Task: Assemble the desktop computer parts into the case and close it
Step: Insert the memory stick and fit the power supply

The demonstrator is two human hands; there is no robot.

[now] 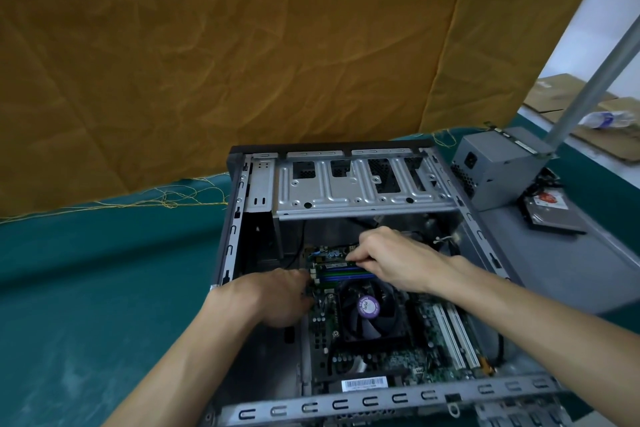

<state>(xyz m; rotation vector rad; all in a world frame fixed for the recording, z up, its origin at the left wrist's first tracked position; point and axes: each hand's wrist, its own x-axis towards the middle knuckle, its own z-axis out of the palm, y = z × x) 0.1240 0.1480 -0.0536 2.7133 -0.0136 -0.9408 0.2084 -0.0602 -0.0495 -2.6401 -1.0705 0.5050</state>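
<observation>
Both hands are down inside the open case (pixel 235 218), working at the memory slots. Right hand (pixel 391 260) reaches in from the right with its fingers curled, pinching the top edge of a RAM stick (pixel 337 264) that stands in the slot farthest from the fan; the fingertips sit on the stick's right half. Left hand (pixel 273 298) comes in from the lower left, fingers bent downward at the left end of the slots (pixel 343 276), right by the latches; its fingertips are hidden behind the knuckles, so whether it grips anything cannot be told. Just beside the stick, on the near side, run the blue and green slots, and directly below them sits the black CPU fan (pixel 369 308) with a purple round label on its hub. Around the fan spreads the green motherboard (pixel 429 322), with white expansion slots (pixel 457 336) to the right and a barcode sticker (pixel 363 384) near the case's front rail. Above the hands, a silver drive cage (pixel 356 184) spans the case's far end. The case lies on its side on a green cloth (pixel 104 288). To its right lies a grey side panel (pixel 554 270), with a grey power supply (pixel 498 170) and a flat drive (pixel 554 215) at the panel's far end. A wrinkled ochre sheet (pixel 242 62) hangs behind the table, loose yellow threads trailing along its lower edge.
</observation>
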